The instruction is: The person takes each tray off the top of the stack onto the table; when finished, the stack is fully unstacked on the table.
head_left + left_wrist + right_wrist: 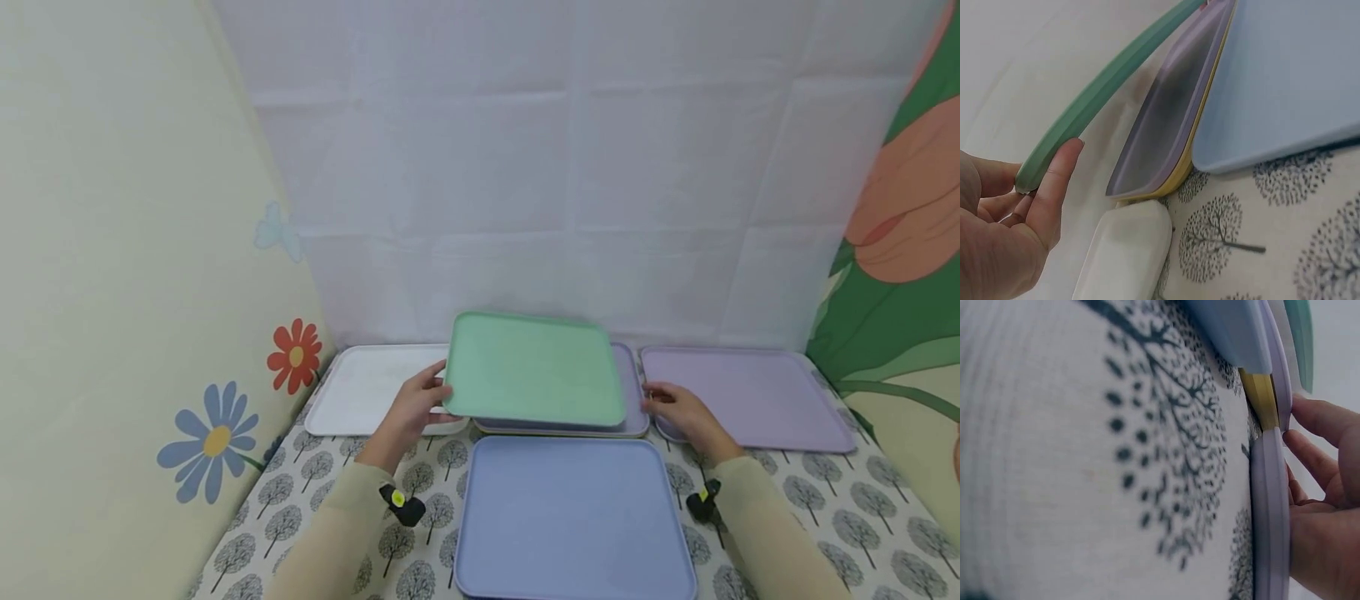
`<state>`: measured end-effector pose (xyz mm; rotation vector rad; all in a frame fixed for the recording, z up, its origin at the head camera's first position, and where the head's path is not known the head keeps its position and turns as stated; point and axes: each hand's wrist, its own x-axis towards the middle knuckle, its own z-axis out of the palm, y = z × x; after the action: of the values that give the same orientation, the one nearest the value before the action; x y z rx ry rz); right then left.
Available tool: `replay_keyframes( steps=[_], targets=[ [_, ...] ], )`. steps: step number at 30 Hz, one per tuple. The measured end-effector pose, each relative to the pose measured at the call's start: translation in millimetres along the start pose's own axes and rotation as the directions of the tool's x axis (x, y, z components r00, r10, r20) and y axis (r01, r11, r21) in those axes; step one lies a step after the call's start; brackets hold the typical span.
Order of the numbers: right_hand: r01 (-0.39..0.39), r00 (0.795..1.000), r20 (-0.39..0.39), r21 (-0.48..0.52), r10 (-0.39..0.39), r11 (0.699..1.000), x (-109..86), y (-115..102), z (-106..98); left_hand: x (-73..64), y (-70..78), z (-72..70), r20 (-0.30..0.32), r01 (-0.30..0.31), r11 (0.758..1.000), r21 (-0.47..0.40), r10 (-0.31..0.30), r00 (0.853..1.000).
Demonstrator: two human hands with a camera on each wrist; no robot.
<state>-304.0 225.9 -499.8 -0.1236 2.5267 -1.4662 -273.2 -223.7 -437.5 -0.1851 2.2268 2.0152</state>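
A green tray (534,368), tilted, is raised above the middle stack. My left hand (415,400) grips its left end, with fingers on both sides of the rim in the left wrist view. Below it lies a purple tray (632,387) on top of a yellow tray (1180,170), mostly hidden. My right hand (684,412) is at the right end of that purple tray, its fingertips (1302,406) at or very near the rim. Those fingers are loosely bent, and the green tray's right end is apart from them.
A light blue tray (573,517) lies in front of the stack. On the left is a white tray (360,387), on the right another purple tray (742,396). The tree-patterned cloth (420,533) covers the table, and a white sheet (480,167) hangs behind.
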Motion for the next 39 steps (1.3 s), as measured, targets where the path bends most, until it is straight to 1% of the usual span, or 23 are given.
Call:
replay_keyframes(
  steps=[6,11,20,24,32,35,39],
  targets=[
    [0.002,1.000,-0.001,0.009,-0.002,1.000,0.4,1.4,1.6,-17.1,-1.3,-19.5,-0.011,-0.018,1.000,0.025,0.019,1.000],
    [0.005,1.000,-0.004,-0.008,-0.005,1.000,0.8,2.0,0.1,-26.6,-3.6,-34.5,-0.011,-0.026,0.999,0.023,0.026,1.000],
    [0.009,1.000,-0.011,0.016,-0.008,1.000,1.9,3.2,1.3,-45.3,-10.3,-62.8,-0.021,-0.035,0.997,0.061,0.036,0.999],
    [0.007,1.000,-0.012,0.006,-0.007,1.000,2.0,1.6,1.3,-54.3,-13.2,-75.5,-0.021,-0.042,0.996,0.073,0.044,0.999],
    [-0.015,1.000,0.007,0.017,0.015,1.000,1.0,-1.1,2.7,-73.6,-18.2,-99.7,-0.014,-0.021,0.996,0.091,0.022,1.000],
    [-0.018,1.000,0.007,0.020,0.018,1.000,0.8,-1.1,2.3,-78.5,-18.6,-105.9,-0.006,-0.012,0.995,0.101,0.013,1.000],
    [-0.015,1.000,-0.004,0.012,0.015,1.000,0.6,-0.4,1.9,-82.5,-18.7,-112.3,-0.016,0.006,0.993,0.119,-0.004,1.000]
  ],
)
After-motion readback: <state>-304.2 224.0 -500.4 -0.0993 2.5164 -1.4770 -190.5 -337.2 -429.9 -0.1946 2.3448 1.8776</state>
